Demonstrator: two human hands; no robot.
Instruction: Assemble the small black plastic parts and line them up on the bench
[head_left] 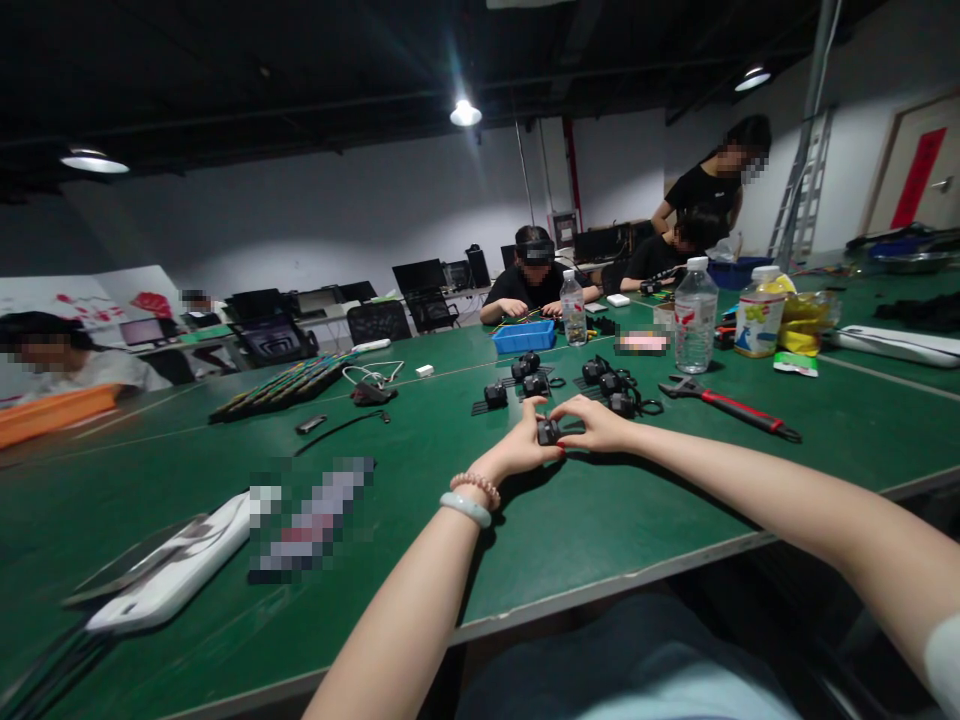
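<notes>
Both my hands meet over the green table (570,530), a little way in from its front edge. My left hand (523,445), with a bead bracelet and a pale bangle on the wrist, pinches a small black part (547,432). My right hand (596,424) grips the same part from the other side, fingers curled. Just beyond my hands lie several more small black parts (525,378) with black straps, in two loose groups.
A red-handled wrench (731,405), two water bottles (695,316), a blue tray (523,336), snack bags and a white power strip (172,570) are on the table. Several other people sit or stand at the far side and at the left.
</notes>
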